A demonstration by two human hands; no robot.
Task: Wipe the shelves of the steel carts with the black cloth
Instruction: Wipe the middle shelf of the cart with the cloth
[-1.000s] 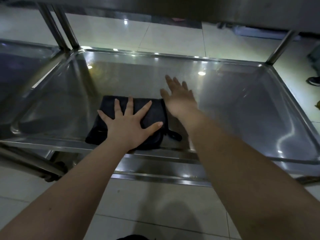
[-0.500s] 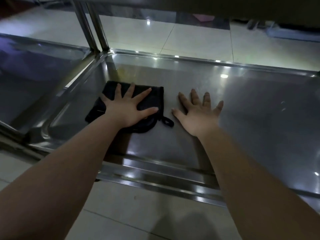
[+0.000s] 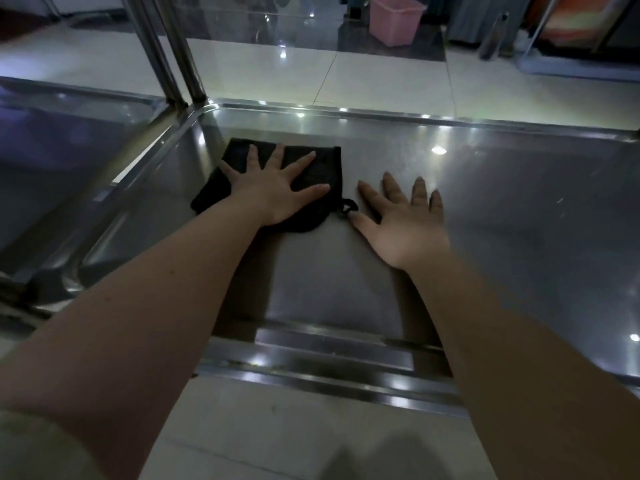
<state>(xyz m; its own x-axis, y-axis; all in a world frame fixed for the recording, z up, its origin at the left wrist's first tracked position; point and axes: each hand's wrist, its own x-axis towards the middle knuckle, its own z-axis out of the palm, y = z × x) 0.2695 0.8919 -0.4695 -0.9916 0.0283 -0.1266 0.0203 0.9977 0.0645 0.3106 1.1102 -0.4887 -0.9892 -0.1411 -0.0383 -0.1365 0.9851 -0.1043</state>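
A folded black cloth (image 3: 323, 168) lies on the lower steel cart shelf (image 3: 502, 220), near its back left corner. My left hand (image 3: 273, 194) presses flat on top of the cloth with fingers spread, covering its middle. A small loop of the cloth (image 3: 348, 204) sticks out at its right edge. Just to the right of that loop, my right hand (image 3: 405, 223) rests palm down on the bare steel with fingers apart, holding nothing.
A second cart's shelf (image 3: 69, 150) adjoins on the left, with two upright steel posts (image 3: 180, 57) between them. A raised rim (image 3: 329, 372) runs along the near edge. Beyond, on the tiled floor, stand a pink basket (image 3: 394, 19) and a bottle (image 3: 493, 36).
My left hand has pushed the cloth away from the near rim toward the back left corner. My right hand has come down flat onto the shelf beside it.
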